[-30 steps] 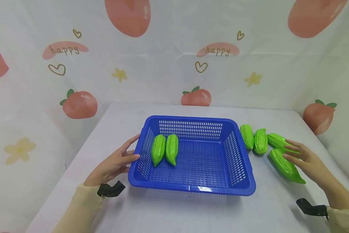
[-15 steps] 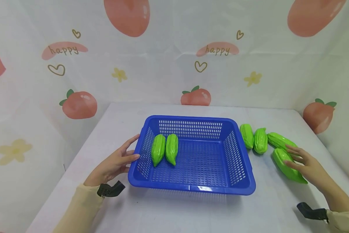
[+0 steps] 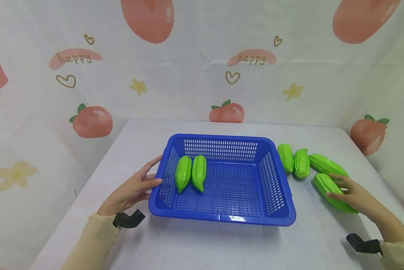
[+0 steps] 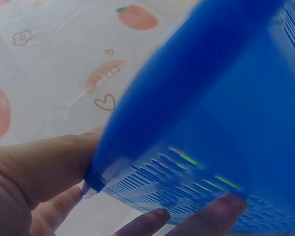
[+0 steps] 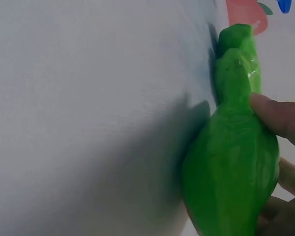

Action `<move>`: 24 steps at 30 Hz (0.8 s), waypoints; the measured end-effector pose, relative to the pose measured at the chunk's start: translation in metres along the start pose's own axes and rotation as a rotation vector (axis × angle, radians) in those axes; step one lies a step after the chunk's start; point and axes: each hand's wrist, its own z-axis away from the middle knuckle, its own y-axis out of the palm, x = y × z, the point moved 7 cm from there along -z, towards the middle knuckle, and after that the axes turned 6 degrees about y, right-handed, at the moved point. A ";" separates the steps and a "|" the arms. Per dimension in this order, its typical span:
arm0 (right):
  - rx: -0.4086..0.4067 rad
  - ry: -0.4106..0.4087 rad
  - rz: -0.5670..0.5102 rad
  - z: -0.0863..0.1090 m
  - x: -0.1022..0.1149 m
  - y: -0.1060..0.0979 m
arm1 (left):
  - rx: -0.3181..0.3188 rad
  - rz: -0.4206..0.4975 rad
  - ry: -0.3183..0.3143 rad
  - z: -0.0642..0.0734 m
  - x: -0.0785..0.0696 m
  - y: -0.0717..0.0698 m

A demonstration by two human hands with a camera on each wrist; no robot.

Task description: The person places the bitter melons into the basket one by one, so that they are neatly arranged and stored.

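here, a person's right hand [image 3: 354,193] pinches a green bitter melon [image 3: 325,184] right of a blue plastic basket [image 3: 222,219]; the left hand [image 3: 131,189] spreads against the basket's slotted wall [image 4: 147,182]. inside, the head view finds two more melons [image 3: 183,174], the left-wrist view only green slivers [image 4: 189,159].

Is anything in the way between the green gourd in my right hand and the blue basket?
Nothing loose stands between the gourd and the basket; only its raised right rim does, so lifting over it is likely needed. The three other loose gourds lie farther back.
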 end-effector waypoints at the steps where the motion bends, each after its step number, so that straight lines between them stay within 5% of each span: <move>1: 0.011 0.004 0.010 0.000 0.001 0.000 | -0.003 -0.002 -0.001 0.000 0.000 0.000; 12: 0.019 0.034 0.014 -0.001 0.005 -0.006 | -0.012 -0.022 -0.004 0.000 0.001 0.001; 24: -0.134 -0.052 -0.069 -0.006 0.038 -0.037 | -0.008 -0.002 -0.010 0.000 -0.001 0.000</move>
